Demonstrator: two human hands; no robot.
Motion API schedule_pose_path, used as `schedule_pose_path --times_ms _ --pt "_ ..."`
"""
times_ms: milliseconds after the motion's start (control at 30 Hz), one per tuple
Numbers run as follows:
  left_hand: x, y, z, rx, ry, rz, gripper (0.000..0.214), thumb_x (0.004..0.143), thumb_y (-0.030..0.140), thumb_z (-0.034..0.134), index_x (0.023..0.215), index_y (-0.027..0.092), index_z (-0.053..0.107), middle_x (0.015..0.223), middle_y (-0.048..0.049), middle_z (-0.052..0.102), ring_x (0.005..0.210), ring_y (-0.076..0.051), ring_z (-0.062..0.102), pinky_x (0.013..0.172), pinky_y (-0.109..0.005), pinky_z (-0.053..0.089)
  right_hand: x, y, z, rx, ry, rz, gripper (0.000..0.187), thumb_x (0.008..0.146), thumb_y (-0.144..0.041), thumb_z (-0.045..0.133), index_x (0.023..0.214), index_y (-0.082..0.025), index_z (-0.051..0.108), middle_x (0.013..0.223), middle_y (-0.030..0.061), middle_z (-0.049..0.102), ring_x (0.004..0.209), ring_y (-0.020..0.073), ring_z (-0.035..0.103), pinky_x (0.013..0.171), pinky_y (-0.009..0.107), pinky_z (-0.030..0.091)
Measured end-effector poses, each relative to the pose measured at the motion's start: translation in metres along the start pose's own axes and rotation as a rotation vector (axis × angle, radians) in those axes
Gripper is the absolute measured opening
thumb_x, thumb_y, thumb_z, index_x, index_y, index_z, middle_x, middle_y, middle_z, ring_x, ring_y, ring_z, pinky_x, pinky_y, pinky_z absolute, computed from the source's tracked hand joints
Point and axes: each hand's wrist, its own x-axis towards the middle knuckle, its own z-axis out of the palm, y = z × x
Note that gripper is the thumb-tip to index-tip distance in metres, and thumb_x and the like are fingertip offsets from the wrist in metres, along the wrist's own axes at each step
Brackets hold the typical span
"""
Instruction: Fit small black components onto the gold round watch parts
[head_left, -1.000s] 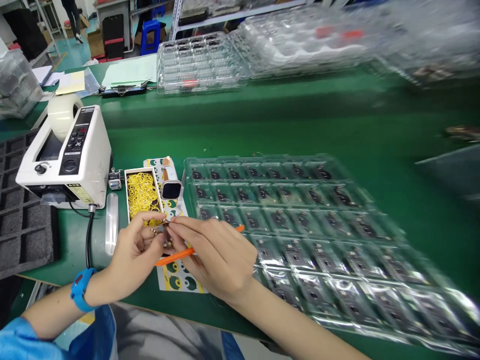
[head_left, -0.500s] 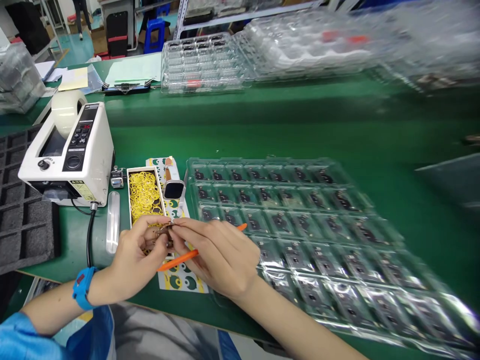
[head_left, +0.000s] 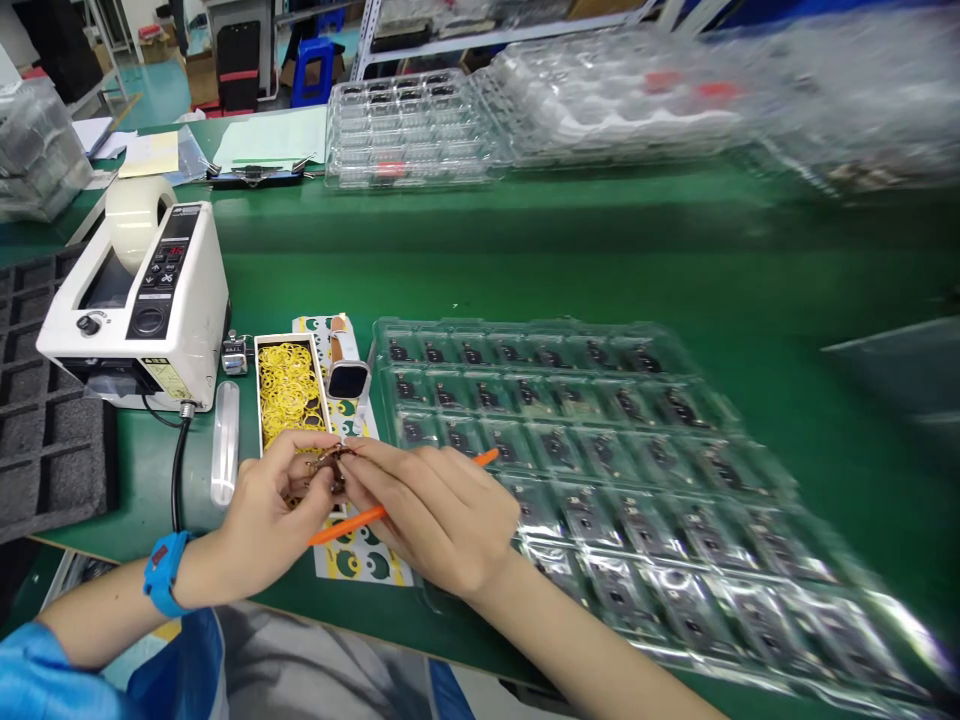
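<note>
Between my two hands is a small brown, coppery part (head_left: 335,462), mostly covered by my fingers. My left hand (head_left: 274,515), with a blue band at the wrist, pinches it between thumb and fingers. My right hand (head_left: 442,515) has its fingertips closed against the part's right side and also holds an orange stick-like tool (head_left: 352,523), slanting under the palm. Just beyond my left hand stands a box of yellow rings (head_left: 289,390). A patterned sticker sheet (head_left: 367,560) lies partly beneath my hands.
A clear tray (head_left: 555,395) with dark parts in its compartments covers the bench to the right. At left are a white tape dispenser (head_left: 150,300), a tally counter (head_left: 235,354) and black foam (head_left: 52,460). A watch (head_left: 348,378) sits beside the box. Stacked trays (head_left: 412,130) line the back.
The orange tool has shifted very slightly between my right fingers. Both hands stay almost in place around the small part.
</note>
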Motion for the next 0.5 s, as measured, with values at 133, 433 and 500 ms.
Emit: schedule_pose_path --times_ms 133,433,500 --pt "-0.0015 -0.0013 -0.0015 0.074 -0.015 0.074 0.016 0.092 0.016 0.05 0.107 0.02 0.054 0.089 -0.0044 0.074 0.082 -0.014 0.072 0.07 -0.019 0.056 -0.0001 -0.0029 0.0008 -0.01 0.022 0.034 0.009 0.094 -0.013 0.05 0.094 -0.01 0.059 0.081 0.0122 0.074 0.057 0.0167 0.057 0.05 0.029 0.036" --pt "0.0 -0.003 -0.0004 -0.018 0.007 0.022 0.016 0.09 0.016 0.054 0.105 0.02 0.056 0.082 -0.0003 0.072 0.072 -0.009 0.069 0.06 -0.014 0.05 -0.0035 -0.0082 0.006 0.002 0.053 0.118 0.005 0.09 -0.01 0.055 0.093 -0.013 0.057 0.08 0.0112 0.073 0.06 0.0172 0.06 0.052 0.029 0.039" --pt "0.0047 0.0 -0.0015 -0.144 0.029 -0.047 0.012 0.086 0.02 0.061 0.097 0.019 0.056 0.071 0.0028 0.069 0.063 -0.008 0.065 0.055 -0.014 0.048 -0.003 -0.0092 0.0069 0.056 0.052 0.201 0.007 0.089 -0.011 0.057 0.093 -0.016 0.055 0.08 0.0078 0.072 0.06 0.0153 0.059 0.053 0.027 0.042"
